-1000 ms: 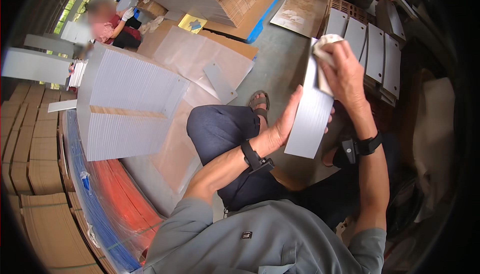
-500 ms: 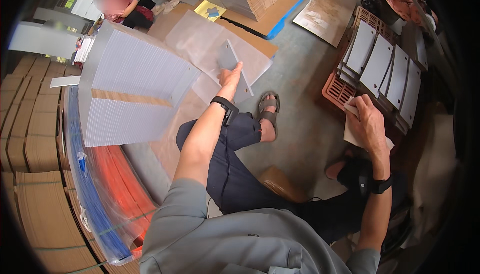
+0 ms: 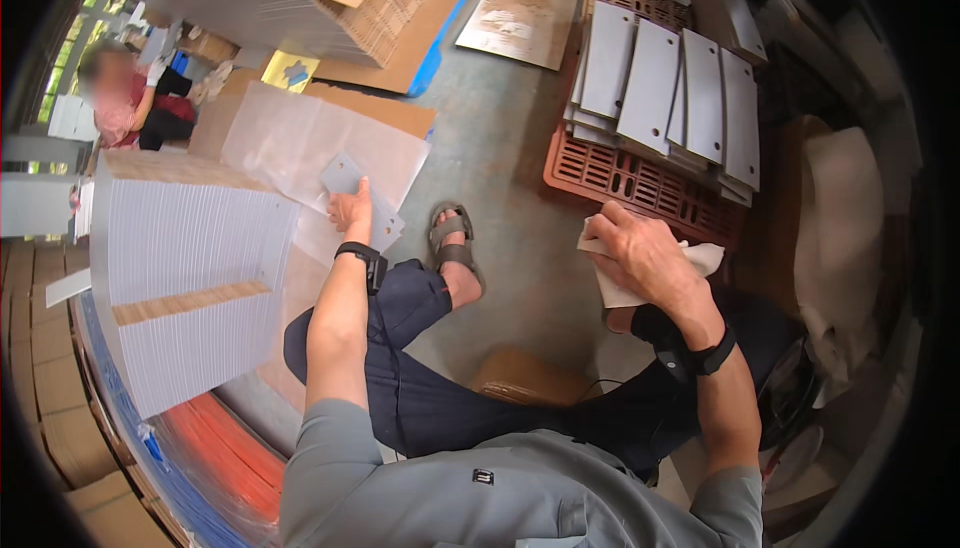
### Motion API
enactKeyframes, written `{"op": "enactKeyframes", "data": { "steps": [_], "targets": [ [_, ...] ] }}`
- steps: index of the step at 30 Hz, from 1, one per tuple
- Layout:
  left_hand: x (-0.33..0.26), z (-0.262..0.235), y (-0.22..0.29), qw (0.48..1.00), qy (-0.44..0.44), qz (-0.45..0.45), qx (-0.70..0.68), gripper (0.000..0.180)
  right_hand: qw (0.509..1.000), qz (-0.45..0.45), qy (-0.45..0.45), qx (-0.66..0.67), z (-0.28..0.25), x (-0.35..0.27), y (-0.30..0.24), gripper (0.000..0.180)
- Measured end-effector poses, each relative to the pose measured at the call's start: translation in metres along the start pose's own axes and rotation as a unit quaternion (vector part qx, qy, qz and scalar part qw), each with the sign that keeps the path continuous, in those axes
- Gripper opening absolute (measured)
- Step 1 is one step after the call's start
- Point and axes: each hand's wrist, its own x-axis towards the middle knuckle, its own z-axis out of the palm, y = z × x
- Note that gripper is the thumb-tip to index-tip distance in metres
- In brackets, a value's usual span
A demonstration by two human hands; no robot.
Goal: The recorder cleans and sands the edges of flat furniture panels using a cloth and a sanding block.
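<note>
In the head view, the left hand (image 3: pixel 352 210) is stretched out to the far left, over a translucent sheet (image 3: pixel 300 148) spread on brown cardboard (image 3: pixel 385 110) on the floor. The fingers are closed around the near edge of a small grey plate (image 3: pixel 345 176), which lies almost flat on the sheet; whether it is already lifted cannot be told. The sheet seems to be laid there so that the plates do not touch the bare floor (image 3: pixel 500 158).

The right hand (image 3: pixel 640 248) is held low on the right, just in front of the crate (image 3: pixel 640 183). It is closed on a white cloth (image 3: pixel 700 258), bunched under the palm and sticking out on both sides of it. The cloth is probably kept ready for wiping, but this is only a judgement.

The crate is a reddish plastic one with a grid wall, standing on the floor to the far right. In it, several long grey plates (image 3: pixel 650 83) are laid side by side in overlapping rows; each one shows a small hole.

To the left, a tall stack (image 3: pixel 190 288) of thin white sheets is seen, with a cardboard layer between its parts. A sandalled foot (image 3: pixel 450 238) rests on the floor between the two hands. At the far left another person (image 3: pixel 125 98) is seated.
</note>
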Motion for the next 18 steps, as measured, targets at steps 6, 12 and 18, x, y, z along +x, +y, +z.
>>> {"op": "enactKeyframes", "data": {
  "steps": [6,12,18],
  "targets": [
    [-0.154,0.04,0.13,0.848,-0.217,0.392,-0.284,0.075,1.0,-0.005,0.012,0.001,-0.011,-0.011,-0.003,0.03],
    [-0.276,0.108,0.244,0.817,-0.21,0.452,-0.29,0.078,0.998,0.019,0.031,0.057,-0.027,-0.02,-0.006,0.027],
    [-0.308,0.108,0.262,0.869,-0.215,0.387,-0.22,0.058,0.997,0.057,0.022,0.048,-0.033,-0.031,0.007,0.029]
  ]
}}
